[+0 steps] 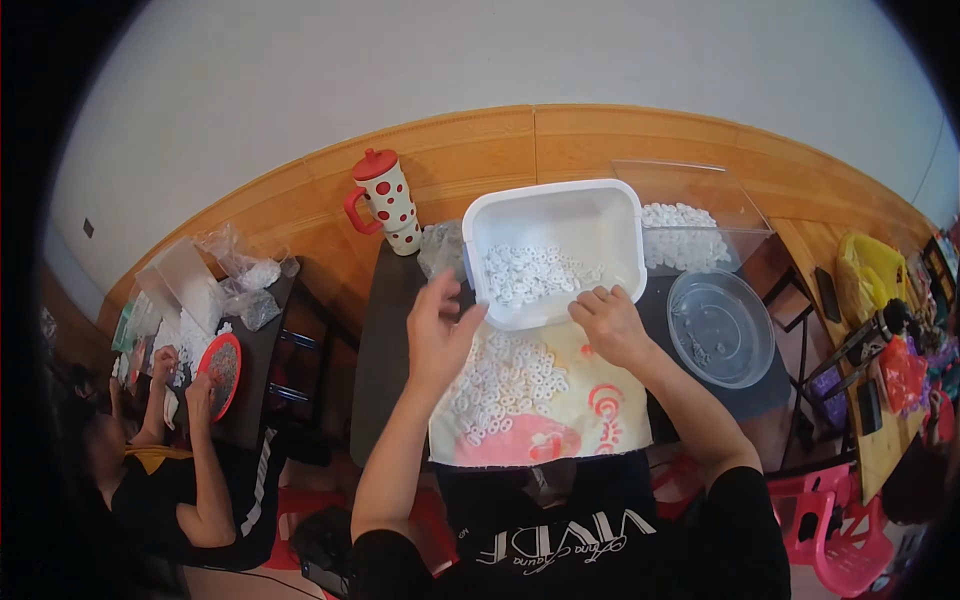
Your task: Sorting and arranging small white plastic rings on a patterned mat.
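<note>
A white plastic basin stands tilted toward me at the middle of the dark table, with many small white ring-shaped pieces inside. More of these loose white pieces lie spread over a pale cloth with a red pattern in front of it. My right hand has its fingers curled over the basin's near rim, toward the right corner. At the near left corner, my left hand is held with thumb and fingers apart and nothing in it.
A clear round tub holds small grey bits at right. Behind it, a clear box holds white pieces. A red-dotted tumbler and plastic bag stand left. A co-worker holds a red round tray at another table.
</note>
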{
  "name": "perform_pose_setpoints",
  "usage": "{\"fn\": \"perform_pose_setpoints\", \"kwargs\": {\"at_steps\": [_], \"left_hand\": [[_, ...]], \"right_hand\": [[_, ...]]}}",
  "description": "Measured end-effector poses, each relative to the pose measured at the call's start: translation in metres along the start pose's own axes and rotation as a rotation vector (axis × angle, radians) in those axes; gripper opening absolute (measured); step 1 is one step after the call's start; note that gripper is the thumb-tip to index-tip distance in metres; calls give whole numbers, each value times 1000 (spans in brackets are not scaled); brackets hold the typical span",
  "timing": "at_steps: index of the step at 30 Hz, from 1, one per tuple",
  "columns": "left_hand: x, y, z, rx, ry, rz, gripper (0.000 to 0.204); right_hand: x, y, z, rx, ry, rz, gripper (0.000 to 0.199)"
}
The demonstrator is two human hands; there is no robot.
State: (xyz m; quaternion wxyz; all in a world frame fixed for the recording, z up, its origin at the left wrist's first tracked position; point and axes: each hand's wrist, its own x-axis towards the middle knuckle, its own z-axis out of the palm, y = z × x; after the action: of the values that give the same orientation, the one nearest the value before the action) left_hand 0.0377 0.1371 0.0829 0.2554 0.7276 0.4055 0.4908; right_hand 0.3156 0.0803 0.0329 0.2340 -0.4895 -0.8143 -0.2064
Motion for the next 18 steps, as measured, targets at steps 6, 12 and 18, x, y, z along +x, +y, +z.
{"fn": "perform_pose_setpoints", "kwargs": {"at_steps": [6, 12, 18], "left_hand": [[60, -48, 43, -93, 34, -12, 59], [55, -49, 64, -289, -13, -142, 45], [49, -28, 79, -262, 17, -148, 33]], "right_hand": [[-7, -9, 0, 81, -47, 19, 15], [7, 14, 14, 507, -30, 469, 30], [41, 21, 51, 162, -194, 829, 40]]}}
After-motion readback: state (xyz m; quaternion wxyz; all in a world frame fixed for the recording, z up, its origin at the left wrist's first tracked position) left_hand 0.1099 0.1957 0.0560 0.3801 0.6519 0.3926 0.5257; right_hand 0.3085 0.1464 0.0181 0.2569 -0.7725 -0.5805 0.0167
